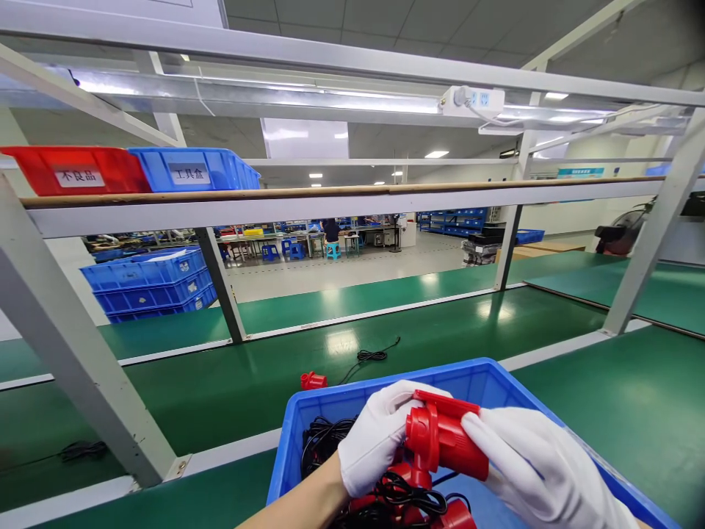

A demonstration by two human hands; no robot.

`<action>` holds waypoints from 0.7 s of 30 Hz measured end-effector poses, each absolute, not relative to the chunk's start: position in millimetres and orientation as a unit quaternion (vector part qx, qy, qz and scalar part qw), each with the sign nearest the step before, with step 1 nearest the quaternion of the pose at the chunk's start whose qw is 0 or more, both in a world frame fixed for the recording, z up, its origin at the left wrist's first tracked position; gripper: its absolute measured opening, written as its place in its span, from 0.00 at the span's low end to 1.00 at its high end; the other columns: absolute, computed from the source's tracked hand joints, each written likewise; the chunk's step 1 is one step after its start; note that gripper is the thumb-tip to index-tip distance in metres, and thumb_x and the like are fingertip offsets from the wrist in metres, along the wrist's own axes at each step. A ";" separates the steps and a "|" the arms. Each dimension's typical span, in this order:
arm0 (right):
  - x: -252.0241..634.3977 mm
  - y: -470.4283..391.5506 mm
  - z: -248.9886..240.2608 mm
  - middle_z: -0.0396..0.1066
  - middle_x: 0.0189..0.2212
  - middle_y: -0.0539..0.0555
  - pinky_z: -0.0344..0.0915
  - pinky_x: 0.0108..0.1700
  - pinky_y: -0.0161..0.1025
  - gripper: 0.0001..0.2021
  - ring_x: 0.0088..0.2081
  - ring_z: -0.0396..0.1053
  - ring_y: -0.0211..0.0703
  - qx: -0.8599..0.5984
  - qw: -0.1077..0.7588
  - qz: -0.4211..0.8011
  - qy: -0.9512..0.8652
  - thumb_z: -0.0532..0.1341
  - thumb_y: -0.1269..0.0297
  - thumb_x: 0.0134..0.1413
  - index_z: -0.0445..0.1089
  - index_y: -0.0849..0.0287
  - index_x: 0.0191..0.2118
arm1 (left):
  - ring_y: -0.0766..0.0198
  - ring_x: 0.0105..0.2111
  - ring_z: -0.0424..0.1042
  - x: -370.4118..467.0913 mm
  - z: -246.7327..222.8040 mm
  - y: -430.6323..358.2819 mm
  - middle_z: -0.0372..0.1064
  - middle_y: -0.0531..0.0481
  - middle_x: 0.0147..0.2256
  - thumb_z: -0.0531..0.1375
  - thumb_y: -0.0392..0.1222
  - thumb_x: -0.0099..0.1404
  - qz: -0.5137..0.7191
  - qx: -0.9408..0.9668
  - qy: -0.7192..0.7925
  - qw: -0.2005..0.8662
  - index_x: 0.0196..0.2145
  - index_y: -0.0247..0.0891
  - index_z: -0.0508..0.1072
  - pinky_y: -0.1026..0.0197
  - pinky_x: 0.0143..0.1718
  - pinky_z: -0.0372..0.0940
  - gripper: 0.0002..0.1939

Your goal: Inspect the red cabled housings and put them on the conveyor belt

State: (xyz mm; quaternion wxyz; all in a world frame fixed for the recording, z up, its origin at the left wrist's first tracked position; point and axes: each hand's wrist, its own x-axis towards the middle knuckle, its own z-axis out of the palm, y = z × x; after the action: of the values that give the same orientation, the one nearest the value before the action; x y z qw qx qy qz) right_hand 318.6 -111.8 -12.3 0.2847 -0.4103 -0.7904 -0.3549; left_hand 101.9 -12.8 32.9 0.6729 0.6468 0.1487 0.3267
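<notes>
Both my hands wear white gloves and are at a red pump-like plastic unit [458, 441], which lies tilted above the blue bin. It has a round barrel, a flat plate along its top and a short spout pointing down. My left hand [382, 433] grips its left end near the plate. On its right end, the fingers of my right hand [543, 463] are closed around the barrel. Under them in the bin are more red units [454, 516] and coiled black cables [410, 494], partly hidden by my hands.
The blue bin [485, 373] stands on a green work surface [209, 400]. Beyond it lie a red fitting [313, 380] and a coiled black cord [371, 355]. White frame posts [82, 353] rise left and right. Red [77, 167] and blue boxes [192, 167] sit on the shelf.
</notes>
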 end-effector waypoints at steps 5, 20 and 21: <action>313.4 -106.4 -11.4 0.70 0.47 0.61 0.69 0.47 0.46 0.28 0.47 0.68 0.50 -0.421 0.325 -0.355 -0.769 0.58 0.74 0.61 0.55 0.61 0.66 | 0.54 0.47 0.73 103.3 27.9 -12.4 0.77 0.46 0.45 0.57 0.40 0.67 0.376 0.679 0.183 0.603 0.45 0.38 0.78 0.55 0.52 0.67 0.13; 324.7 -78.8 9.4 0.69 0.30 0.57 0.60 0.25 0.31 0.25 0.23 0.60 0.34 -0.400 0.570 0.541 -0.471 0.49 0.41 0.61 0.67 0.61 0.37 | 0.62 0.29 0.74 107.6 8.4 -6.4 0.77 0.46 0.34 0.48 0.60 0.71 0.330 0.785 0.167 0.497 0.44 0.38 0.74 0.63 0.34 0.70 0.25; 326.5 -75.7 12.9 0.69 0.30 0.57 0.57 0.23 0.29 0.26 0.22 0.58 0.32 -0.413 0.569 0.527 -0.477 0.49 0.40 0.61 0.66 0.62 0.37 | 0.63 0.29 0.74 109.2 5.8 -3.4 0.76 0.46 0.34 0.48 0.60 0.71 0.318 0.790 0.175 0.493 0.44 0.38 0.75 0.63 0.33 0.69 0.25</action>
State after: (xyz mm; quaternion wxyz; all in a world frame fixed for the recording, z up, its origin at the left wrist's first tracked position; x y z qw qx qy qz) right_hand 326.5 -75.7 12.9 0.5689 -0.4134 -0.4768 0.5274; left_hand 109.2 -3.4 5.8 0.4935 0.7903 0.1747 0.3185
